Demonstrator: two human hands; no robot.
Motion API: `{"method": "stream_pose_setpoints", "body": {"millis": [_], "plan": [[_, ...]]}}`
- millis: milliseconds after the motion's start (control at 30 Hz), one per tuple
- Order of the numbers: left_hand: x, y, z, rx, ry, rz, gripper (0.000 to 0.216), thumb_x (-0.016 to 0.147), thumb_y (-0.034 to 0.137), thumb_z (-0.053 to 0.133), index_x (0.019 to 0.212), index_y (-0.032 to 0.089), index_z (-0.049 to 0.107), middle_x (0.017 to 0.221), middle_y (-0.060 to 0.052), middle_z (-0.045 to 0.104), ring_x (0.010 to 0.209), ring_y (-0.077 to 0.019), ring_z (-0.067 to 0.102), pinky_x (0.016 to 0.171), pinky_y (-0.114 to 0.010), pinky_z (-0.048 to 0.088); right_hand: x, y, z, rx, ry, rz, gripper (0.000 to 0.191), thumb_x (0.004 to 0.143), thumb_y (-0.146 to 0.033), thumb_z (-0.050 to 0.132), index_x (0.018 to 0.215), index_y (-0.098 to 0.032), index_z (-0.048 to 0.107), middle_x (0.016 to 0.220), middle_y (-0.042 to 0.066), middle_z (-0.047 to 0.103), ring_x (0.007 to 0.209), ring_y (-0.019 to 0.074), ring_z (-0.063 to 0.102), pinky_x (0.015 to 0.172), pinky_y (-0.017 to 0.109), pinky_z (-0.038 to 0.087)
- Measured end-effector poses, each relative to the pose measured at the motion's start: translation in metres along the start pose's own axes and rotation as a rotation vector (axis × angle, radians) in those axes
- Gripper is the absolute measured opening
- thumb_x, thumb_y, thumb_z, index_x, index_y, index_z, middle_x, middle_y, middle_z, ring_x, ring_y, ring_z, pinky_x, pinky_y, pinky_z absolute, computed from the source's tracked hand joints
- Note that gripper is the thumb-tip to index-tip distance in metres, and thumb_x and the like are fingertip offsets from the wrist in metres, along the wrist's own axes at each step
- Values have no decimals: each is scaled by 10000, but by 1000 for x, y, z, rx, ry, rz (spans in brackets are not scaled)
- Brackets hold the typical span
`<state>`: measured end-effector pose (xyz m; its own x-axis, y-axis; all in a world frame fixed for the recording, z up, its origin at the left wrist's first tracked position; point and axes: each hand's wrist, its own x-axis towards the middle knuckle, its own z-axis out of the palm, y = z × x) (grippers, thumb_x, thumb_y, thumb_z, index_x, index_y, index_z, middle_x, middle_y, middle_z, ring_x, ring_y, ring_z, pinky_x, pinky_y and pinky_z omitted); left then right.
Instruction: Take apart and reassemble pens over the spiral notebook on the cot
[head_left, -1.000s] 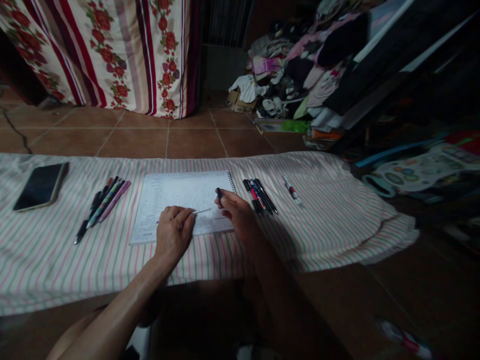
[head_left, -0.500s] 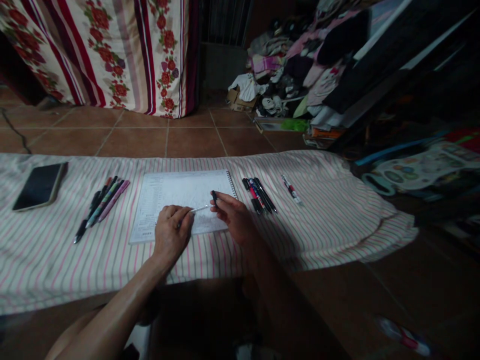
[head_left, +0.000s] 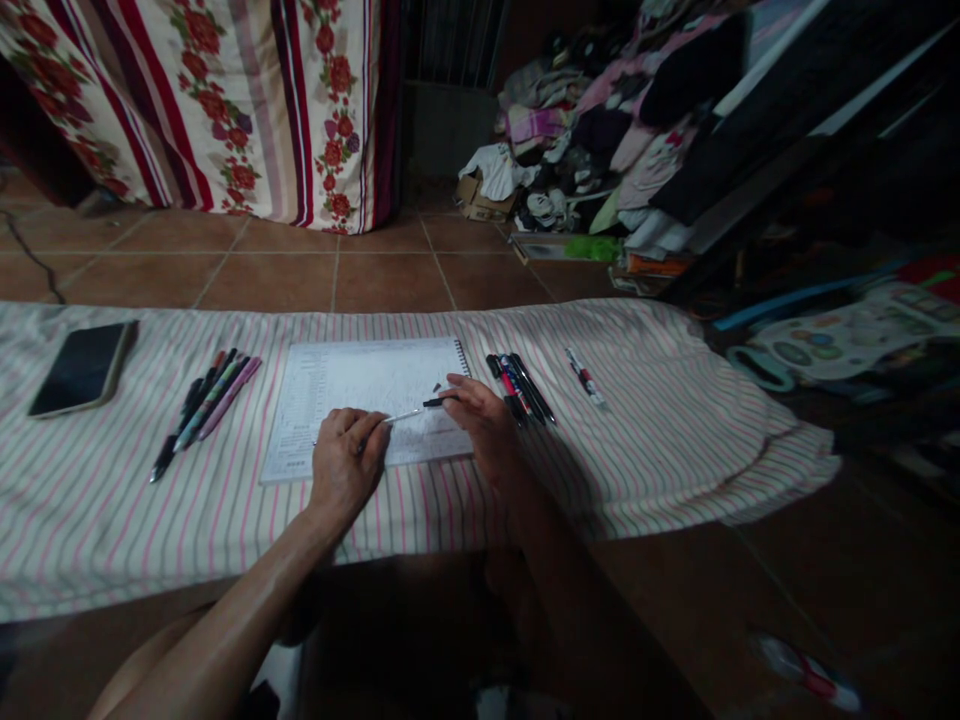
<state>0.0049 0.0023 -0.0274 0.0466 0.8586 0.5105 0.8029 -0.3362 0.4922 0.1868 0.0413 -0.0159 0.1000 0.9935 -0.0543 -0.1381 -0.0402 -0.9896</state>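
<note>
Over the spiral notebook (head_left: 360, 370), my left hand (head_left: 349, 450) is closed around a thin, light-coloured pen refill (head_left: 403, 415) that points to the right. My right hand (head_left: 480, 415) pinches a small black pen part (head_left: 439, 402), which looks like a cap or grip. That black part lies close to the refill's right tip; whether they touch I cannot tell. A tiny dark piece (head_left: 436, 387) shows just above it on the page. Right of the notebook lies a group of pens (head_left: 521, 388), dark and red, near my right hand.
A phone (head_left: 82, 370) and several pens (head_left: 206, 410) lie to the left on the striped cloth (head_left: 660, 440). A red, white and black pen (head_left: 585, 377) lies at the right. Beyond are a floral curtain (head_left: 262, 110) and heaped clothes (head_left: 600, 130).
The black part in my right hand has turned from upright to nearly level, in line with the refill. My right hand has shifted slightly right. My left hand has barely moved.
</note>
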Motion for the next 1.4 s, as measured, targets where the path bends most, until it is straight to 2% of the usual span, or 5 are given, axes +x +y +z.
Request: {"method": "stream_pose_setpoints", "body": {"millis": [833, 1400], "plan": [[0, 0, 1, -16, -14, 0, 225, 870, 302, 491, 916, 190, 680, 794, -57, 620, 789, -203, 536, 705, -344, 450, -3, 4, 1, -113, -65, -34, 430, 620, -333, 665, 1017, -182, 601, 848, 37, 683, 733, 158, 599, 659, 291, 448], [0, 1, 1, -7, -30, 16, 229, 866, 291, 499, 914, 167, 686, 793, -68, 629, 787, -211, 527, 703, -343, 442, -2, 9, 1, -129, -102, -63, 352, 636, -286, 653, 971, -185, 610, 845, 35, 691, 753, 156, 636, 697, 295, 485]]}}
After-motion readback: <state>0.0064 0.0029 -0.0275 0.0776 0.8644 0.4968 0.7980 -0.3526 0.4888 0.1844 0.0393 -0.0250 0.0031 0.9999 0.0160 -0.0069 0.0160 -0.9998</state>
